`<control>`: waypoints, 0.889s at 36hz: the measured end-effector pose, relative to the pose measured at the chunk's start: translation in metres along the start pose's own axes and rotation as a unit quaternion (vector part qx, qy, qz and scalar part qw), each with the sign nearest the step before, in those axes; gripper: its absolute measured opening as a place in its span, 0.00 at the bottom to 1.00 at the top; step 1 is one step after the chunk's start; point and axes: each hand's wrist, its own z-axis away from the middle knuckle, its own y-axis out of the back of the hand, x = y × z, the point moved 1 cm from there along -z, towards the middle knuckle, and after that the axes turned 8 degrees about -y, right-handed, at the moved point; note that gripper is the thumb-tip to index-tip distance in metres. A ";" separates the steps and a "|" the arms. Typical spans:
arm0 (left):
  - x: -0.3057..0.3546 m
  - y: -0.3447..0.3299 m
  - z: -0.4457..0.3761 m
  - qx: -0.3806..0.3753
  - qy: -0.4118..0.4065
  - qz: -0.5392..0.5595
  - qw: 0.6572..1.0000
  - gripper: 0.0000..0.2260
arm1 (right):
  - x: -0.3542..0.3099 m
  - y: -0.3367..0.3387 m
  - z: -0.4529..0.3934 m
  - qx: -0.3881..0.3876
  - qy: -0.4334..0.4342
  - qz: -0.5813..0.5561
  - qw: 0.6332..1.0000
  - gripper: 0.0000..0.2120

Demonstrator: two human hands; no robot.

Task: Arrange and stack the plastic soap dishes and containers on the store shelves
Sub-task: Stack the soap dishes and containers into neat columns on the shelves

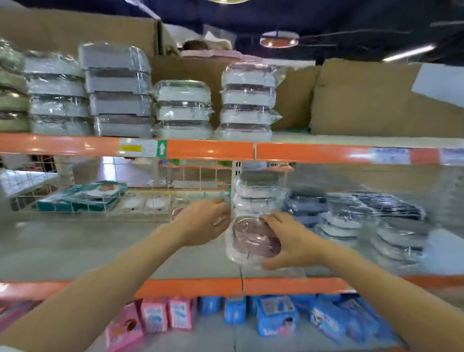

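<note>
My right hand [289,240] grips a pink soap dish [251,240] wrapped in clear plastic, held tilted above the middle shelf [122,249]. My left hand [206,223] touches the dish's left edge, its fingers curled at the wrapping. Just behind stands a short stack of wrapped pale dishes [258,193]. To the right lie leaning rows of wrapped dark blue and grey dishes [360,212]. On the top shelf stand several tall stacks of wrapped grey, white and green dishes [118,90].
Orange shelf rails [211,150] cross the view. A white wire basket [93,200] with teal boxes sits at the left of the middle shelf. Cardboard boxes [368,100] fill the top right. Pink and blue packets [231,314] line the lowest shelf.
</note>
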 end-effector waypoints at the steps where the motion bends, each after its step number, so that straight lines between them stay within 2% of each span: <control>1: 0.008 0.009 -0.005 0.022 -0.004 0.017 1.000 0.11 | 0.003 0.010 0.008 0.008 0.005 -0.006 1.000 0.53; 5: 0.036 0.050 -0.030 0.085 -0.009 0.035 0.996 0.05 | 0.010 0.057 0.035 0.043 0.024 -0.026 0.998 0.50; 14: 0.038 0.127 -0.077 0.175 -0.010 -0.014 0.984 0.08 | 0.023 0.155 0.026 0.155 0.011 -0.056 0.986 0.48; 23: -0.012 0.186 -0.130 0.236 0.020 -0.083 0.968 0.04 | 0.026 0.238 -0.047 0.248 -0.027 -0.031 0.968 0.50; 29: -0.060 0.206 -0.167 0.284 0.076 -0.038 0.955 0.05 | 0.021 0.285 -0.106 0.278 -0.028 -0.024 0.960 0.48; 32: -0.078 0.212 -0.183 0.290 0.096 -0.028 0.952 0.10 | 0.016 0.299 -0.132 0.281 -0.031 -0.032 0.959 0.47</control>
